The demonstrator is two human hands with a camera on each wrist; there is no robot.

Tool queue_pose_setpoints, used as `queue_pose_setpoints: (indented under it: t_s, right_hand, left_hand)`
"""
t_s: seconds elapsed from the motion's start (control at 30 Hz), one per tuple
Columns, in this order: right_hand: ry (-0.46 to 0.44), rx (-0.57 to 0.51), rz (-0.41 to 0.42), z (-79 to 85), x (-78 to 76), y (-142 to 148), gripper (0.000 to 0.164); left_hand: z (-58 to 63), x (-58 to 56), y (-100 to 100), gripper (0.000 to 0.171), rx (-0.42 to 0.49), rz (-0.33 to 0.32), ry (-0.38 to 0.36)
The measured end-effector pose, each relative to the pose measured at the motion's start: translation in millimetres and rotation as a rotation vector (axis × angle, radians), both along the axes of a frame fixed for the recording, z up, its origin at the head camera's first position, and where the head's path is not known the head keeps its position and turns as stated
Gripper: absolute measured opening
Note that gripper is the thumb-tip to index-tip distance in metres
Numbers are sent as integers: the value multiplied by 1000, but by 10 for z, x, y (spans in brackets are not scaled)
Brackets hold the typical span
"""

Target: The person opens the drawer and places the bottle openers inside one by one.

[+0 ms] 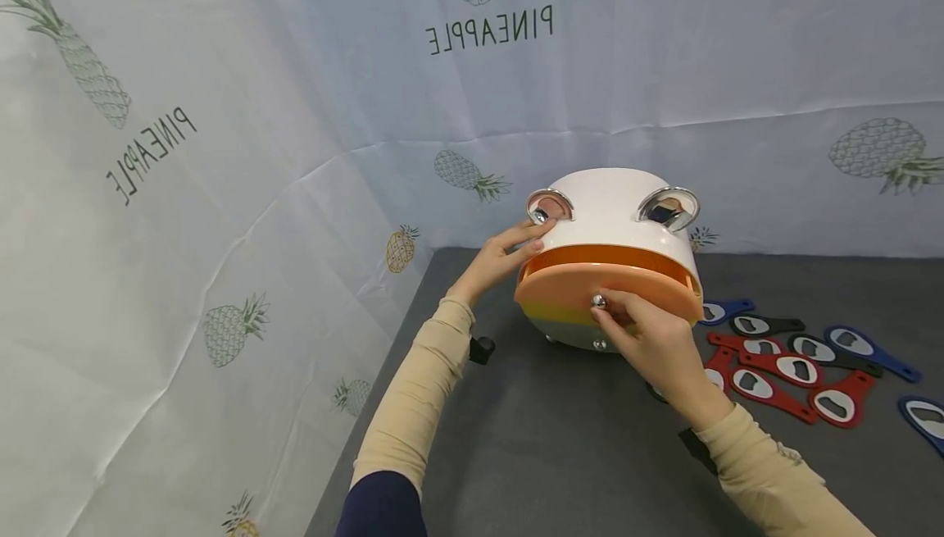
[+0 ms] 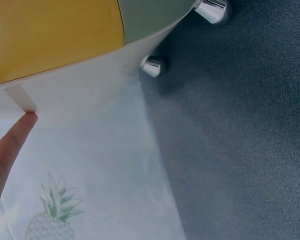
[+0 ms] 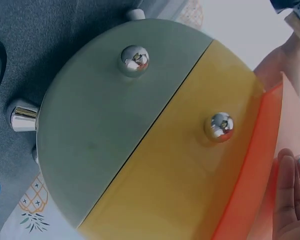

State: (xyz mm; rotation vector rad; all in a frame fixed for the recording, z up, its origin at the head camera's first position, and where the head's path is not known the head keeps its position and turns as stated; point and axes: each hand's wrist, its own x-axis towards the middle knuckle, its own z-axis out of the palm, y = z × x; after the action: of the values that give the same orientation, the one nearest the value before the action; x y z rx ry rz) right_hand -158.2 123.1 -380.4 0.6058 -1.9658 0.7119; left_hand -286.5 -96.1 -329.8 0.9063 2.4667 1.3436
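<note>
A rounded white drawer box (image 1: 612, 201) with two chrome rings on its top stands on the grey table. Its top orange drawer (image 1: 553, 284) is pulled partly out, and an orange gap shows above its front. My right hand (image 1: 656, 344) pinches the small chrome knob (image 1: 598, 301) of that drawer. Fingers of my left hand (image 1: 503, 260) rest against the box's left side, just below the left ring. Closed beneath are a yellow drawer (image 3: 180, 155) and a green drawer (image 3: 95, 125), each with a chrome knob. The orange drawer's inside cannot be made out.
Several red, black and blue bottle openers (image 1: 796, 369) lie in a loose group right of the box. A single blue opener (image 1: 925, 418) lies farther right. White cloth with pineapple prints (image 1: 295, 152) hangs behind and left of the table.
</note>
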Motion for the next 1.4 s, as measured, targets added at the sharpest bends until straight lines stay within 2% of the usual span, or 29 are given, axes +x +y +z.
queue_pose_setpoints:
  t_s: [0.1,0.3,0.53,1.03,1.4]
  right_hand:
    - [40,3,-8,-2,46,-13,47]
    - [72,-3,-28,-5,158,-28,47]
    - [89,-44,8,-31,260,-49,44]
    - [54,-38,16,-64,323,-71,41]
    - [65,-36,29,-71,325,-85,39]
  left_hand:
    - [105,99,7,44,-12,7,-17]
    - [99,92,14,43,-9,4,-28]
    - [78,90,9,42,15,25,-44]
    - [67,105,25,43,15,19,-37]
    - [69,110,24,43,19,17,-26]
